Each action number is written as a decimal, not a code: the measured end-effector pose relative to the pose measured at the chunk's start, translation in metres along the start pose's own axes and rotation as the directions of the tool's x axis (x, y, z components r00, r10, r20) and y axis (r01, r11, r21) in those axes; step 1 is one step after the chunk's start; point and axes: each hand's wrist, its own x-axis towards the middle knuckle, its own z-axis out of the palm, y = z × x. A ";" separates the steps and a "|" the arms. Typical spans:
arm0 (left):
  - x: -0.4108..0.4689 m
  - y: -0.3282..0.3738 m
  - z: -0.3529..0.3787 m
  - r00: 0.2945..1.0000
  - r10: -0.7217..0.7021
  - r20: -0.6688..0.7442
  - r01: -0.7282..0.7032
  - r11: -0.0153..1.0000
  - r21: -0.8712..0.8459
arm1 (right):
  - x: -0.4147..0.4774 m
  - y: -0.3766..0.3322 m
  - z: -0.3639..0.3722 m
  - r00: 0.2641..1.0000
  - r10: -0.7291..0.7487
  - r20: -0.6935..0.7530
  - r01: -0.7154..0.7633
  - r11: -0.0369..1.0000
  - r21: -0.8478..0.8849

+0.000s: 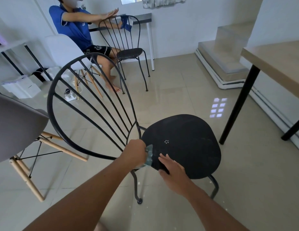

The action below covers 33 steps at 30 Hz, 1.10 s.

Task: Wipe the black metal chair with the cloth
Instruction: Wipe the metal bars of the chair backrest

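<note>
A black metal chair (183,144) stands in front of me, its round seat to the right and its fan-shaped wire back (88,104) to the left. My left hand (134,154) grips a pale green cloth (149,155) against the seat's near left edge, where the back meets the seat. My right hand (173,170) holds the seat's front rim, fingers on top and thumb curled under the edge. Most of the cloth is hidden by my left hand.
A grey shell chair (16,125) with wooden legs stands at the left. A wooden table (277,64) with black legs is at the right. Across the tiled floor, a seated person in a blue shirt wipes a second black metal chair (128,50) with a blue cloth.
</note>
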 end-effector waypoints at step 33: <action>0.003 0.049 0.036 0.991 -0.024 0.131 0.133 0.130 -0.983 | -0.019 0.007 -0.111 0.903 0.403 -0.149 -0.225 0.739 0.635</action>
